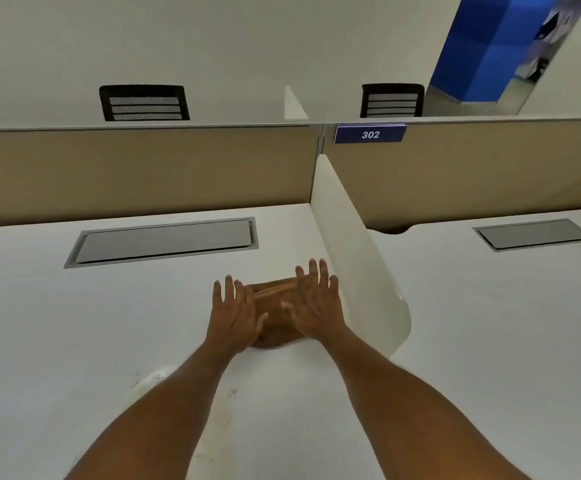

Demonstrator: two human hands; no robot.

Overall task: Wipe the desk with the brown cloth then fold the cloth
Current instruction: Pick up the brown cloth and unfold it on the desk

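Brown cloth (277, 318): folded into a small bundle, lying on the white bench (109, 323) just beside the white divider panel (358, 271).
Left hand (235, 315): palm down on the cloth's left side, fingers spread wide, gripping nothing.
Right hand (316, 306): flat on the cloth's right side, fingers splayed, gripping nothing.
Cable tray lid (164, 241): farther back, well apart.

Lighting: bright, even, seemingly from overhead; shadows faint; white desk (74, 323) nearly washed out; wide-angle bowing at edges; overall softness, slight blur on forearms.
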